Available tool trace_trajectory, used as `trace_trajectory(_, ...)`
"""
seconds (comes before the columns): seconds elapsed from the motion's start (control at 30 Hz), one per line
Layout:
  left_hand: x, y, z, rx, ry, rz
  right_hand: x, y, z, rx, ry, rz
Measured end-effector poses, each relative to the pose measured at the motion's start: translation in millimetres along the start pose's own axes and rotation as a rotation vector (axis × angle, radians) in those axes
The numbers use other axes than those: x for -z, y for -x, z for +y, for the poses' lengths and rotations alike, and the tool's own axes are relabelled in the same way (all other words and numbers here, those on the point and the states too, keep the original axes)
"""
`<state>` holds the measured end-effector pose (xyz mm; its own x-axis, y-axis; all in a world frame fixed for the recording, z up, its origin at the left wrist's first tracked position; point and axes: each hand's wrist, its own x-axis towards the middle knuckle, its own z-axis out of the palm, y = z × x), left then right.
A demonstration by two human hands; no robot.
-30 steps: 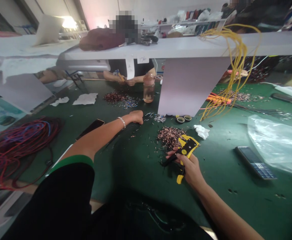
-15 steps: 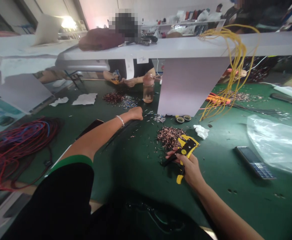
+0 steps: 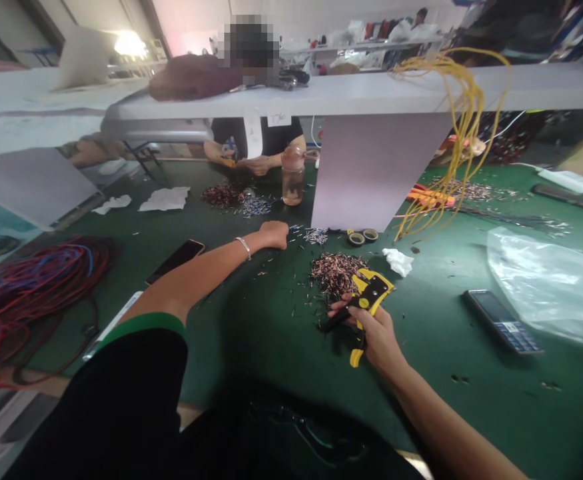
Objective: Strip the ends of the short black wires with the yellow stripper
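My left hand [image 3: 274, 235] is stretched out over the table, fingers closed and turned away from me, so whatever they may hold is hidden. Just right of its knuckles lies a small pile of pale metal pins [image 3: 316, 236], apparently wire ferrules. In my right hand [image 3: 378, 333] are yellow and black wire strippers [image 3: 370, 291], jaws pointing up and away, handles spread. Under and behind the tool spreads a heap of short copper-coloured pieces [image 3: 336, 272], like cut wire ends.
Red and blue cable coils [image 3: 46, 280] lie left, near a smartphone [image 3: 176, 261]. A bottle [image 3: 292, 179] stands ahead, by a co-worker's hands [image 3: 258, 165]. A shelf panel [image 3: 371, 173], tape rolls [image 3: 356, 238], hanging yellow wires [image 3: 464, 127], and a keypad phone [image 3: 504, 322] are around.
My left hand has shifted slightly right, closer to the pale pins, and more of the smartphone shows beside the arm. The right hand keeps its hold on the wire strippers. The view has drifted slightly.
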<state>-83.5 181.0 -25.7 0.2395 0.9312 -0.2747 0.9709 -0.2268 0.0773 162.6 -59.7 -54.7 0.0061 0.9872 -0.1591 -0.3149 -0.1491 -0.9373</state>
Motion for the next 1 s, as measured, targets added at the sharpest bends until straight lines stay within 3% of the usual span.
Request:
trace_trajectory(0.2,-0.9,-2,-3,0.019,-0.038,-0.005,-1,1,-1,0.006,-0.016,-0.007)
trace_trajectory(0.5,14.4,3,-12,0.041,-0.056,0.024,2,-1,4,-0.003,-0.004,-0.017)
trace_trajectory(1.0,20.1,-4,-28,0.019,0.052,0.017,0,0,-2,0.006,-0.015,-0.039)
